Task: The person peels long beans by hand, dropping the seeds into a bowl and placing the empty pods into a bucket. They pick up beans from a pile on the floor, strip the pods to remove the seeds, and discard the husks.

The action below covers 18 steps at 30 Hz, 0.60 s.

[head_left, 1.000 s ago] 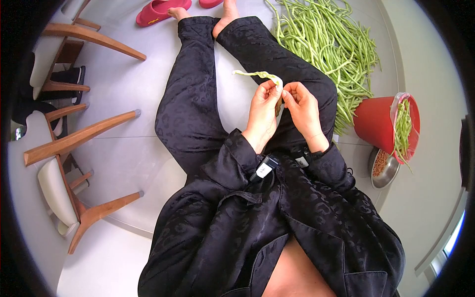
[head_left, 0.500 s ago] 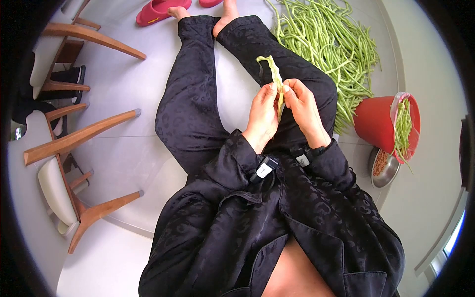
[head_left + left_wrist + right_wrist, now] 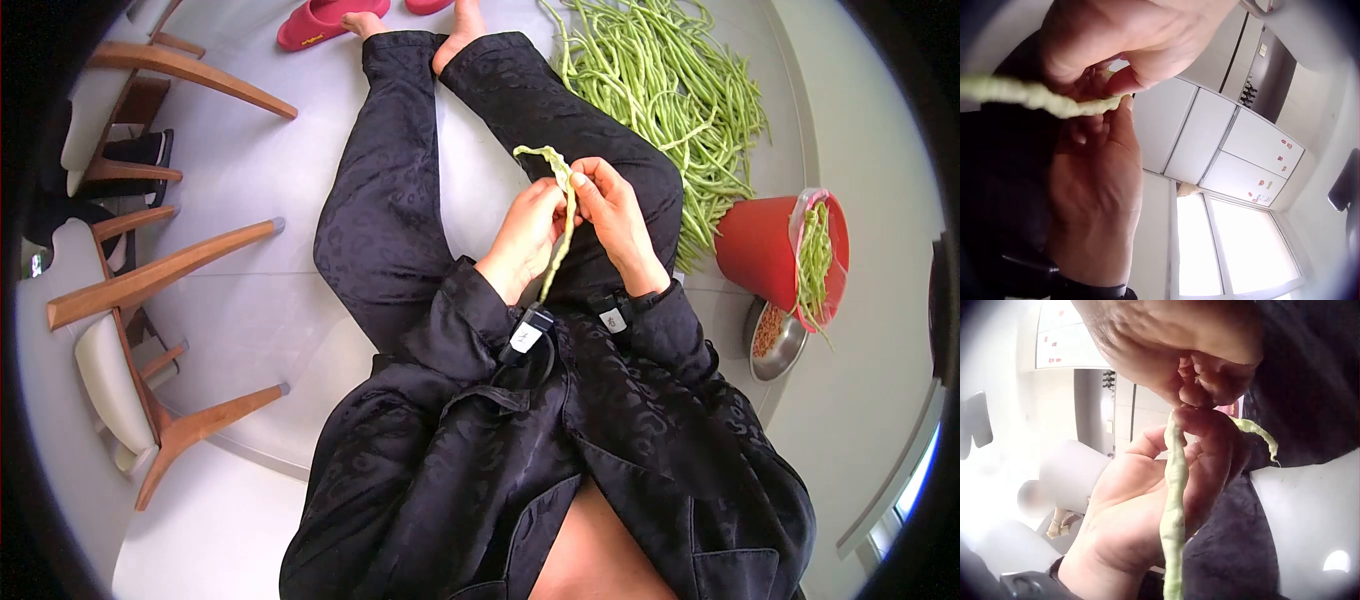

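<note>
While our left hand (image 3: 525, 235) and right hand (image 3: 612, 215) pinch one bean pod (image 3: 562, 215), a large bean pile (image 3: 665, 85) awaits; the red bucket (image 3: 770, 250) holds few.

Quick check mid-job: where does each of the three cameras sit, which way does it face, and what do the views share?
Head: on the head, facing down at the lap; shows legs, both sleeves, left hand and right hand pinching a bean pod.
Left wrist: on the left wrist, looking up past both hands at cabinets and a window.
Right wrist: on the right wrist, looking along the hanging pod at both hands.
Shared: all three show both hands on the pod.
</note>
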Available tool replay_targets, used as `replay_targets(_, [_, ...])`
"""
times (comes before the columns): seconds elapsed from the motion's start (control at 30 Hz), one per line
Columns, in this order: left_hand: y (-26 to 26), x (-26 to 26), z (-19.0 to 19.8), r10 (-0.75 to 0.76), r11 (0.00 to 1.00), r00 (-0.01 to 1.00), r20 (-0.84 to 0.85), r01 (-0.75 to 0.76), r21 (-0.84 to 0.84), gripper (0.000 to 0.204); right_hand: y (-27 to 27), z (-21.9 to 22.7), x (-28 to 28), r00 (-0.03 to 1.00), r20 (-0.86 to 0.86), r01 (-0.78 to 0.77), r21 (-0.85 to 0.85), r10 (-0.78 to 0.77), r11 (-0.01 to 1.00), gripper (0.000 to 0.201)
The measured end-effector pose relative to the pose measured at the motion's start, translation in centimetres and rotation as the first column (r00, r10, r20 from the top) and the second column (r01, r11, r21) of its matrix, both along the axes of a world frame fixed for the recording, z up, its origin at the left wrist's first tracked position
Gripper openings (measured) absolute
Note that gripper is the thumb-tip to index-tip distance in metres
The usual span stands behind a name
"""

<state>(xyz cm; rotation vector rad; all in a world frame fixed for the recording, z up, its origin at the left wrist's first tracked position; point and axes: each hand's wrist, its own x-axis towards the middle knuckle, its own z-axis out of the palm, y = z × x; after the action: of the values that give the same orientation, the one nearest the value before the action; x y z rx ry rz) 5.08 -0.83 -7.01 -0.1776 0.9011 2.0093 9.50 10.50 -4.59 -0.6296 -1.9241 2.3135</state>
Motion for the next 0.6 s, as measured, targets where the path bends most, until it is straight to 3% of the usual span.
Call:
replay_targets(0.07, [-0.1, 0.1, 0.2, -0.009, 1.0, 0.999, 0.052, 0.01, -0.018, 0.016, 0.3, -0.8, -0.2, 1.0, -0.025, -0.015, 0.111, 0.017, 0.994, 0.009])
replay_targets(0.13, [-0.1, 0.1, 0.6, -0.03, 0.999, 0.988, 0.149, 0.033, -0.016, 0.014, 0.7, -0.3, -0.3, 1.0, 0.002, -0.024, 0.08, 0.024, 0.997, 0.009])
replay_targets(0.23, [0.1, 0.4, 0.2, 0.019, 0.999, 0.998, 0.056, -0.021, 0.039, 0.013, 0.7, -0.1, -0.4, 1.0, 0.009, -0.016, 0.029, 0.015, 0.999, 0.01])
replay_targets(0.3, [0.1, 0.3, -0.1, 0.093, 0.994, 0.995, 0.046, -0.095, 0.053, 0.013, 0.1, 0.0, -0.3, 0.989, -0.044, 0.146, 0.132, -0.142, 0.98, 0.013])
replay_targets(0.33, [0.2, 0.3, -0.3, 0.164, 0.984, 0.986, 0.038, -0.166, 0.07, 0.012, 0.1, -0.3, 0.0, 0.989, -0.023, 0.149, 0.181, -0.148, 0.972, 0.016])
replay_targets(0.43, [0.5, 0.4, -0.4, 0.194, 0.979, 0.981, 0.005, -0.194, 0.059, 0.011, -0.2, -0.7, 0.8, 0.994, 0.076, 0.067, 0.152, -0.079, 0.986, 0.017])
replay_targets(0.6, [0.4, 0.8, 0.1, 0.177, 0.975, 0.98, 0.089, -0.187, 0.123, 0.015, -0.9, -0.4, 0.9, 0.994, 0.071, 0.075, 0.061, -0.079, 0.995, 0.017])
